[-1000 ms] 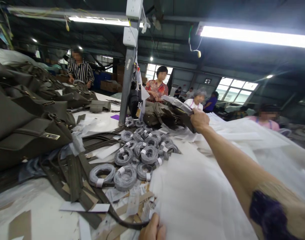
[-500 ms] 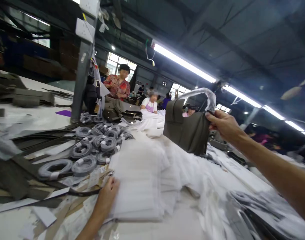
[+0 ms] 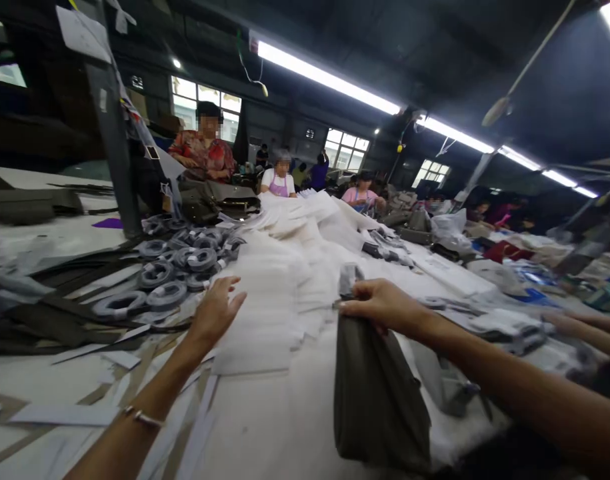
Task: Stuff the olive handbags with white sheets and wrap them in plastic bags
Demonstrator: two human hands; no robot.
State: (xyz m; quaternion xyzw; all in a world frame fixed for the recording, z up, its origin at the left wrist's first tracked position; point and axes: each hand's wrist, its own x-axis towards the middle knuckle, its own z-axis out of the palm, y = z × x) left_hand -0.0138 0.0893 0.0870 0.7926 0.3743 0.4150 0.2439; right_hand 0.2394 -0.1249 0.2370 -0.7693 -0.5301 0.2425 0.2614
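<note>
A dark olive handbag hangs from my right hand, whose fingers pinch its upper corner where the plastic-wrapped handle joins. The bag is turned with its narrow side toward me, over the near part of the table. My left hand is raised with fingers apart and holds nothing. Just beside it lies a stack of white foam sheets. Coils of grey plastic-wrapped straps lie to the left of that hand.
White packing sheets heap up along the table's middle. Dark strips and paper scraps cover the left side. A grey post rises at the left. Another person's forearms reach in from the right, over wrapped pieces. Several people work further back.
My right hand has brought the handbag down and nearer, turning it side-on. My left hand has lifted, and its fingers have opened. The view has swung right.
</note>
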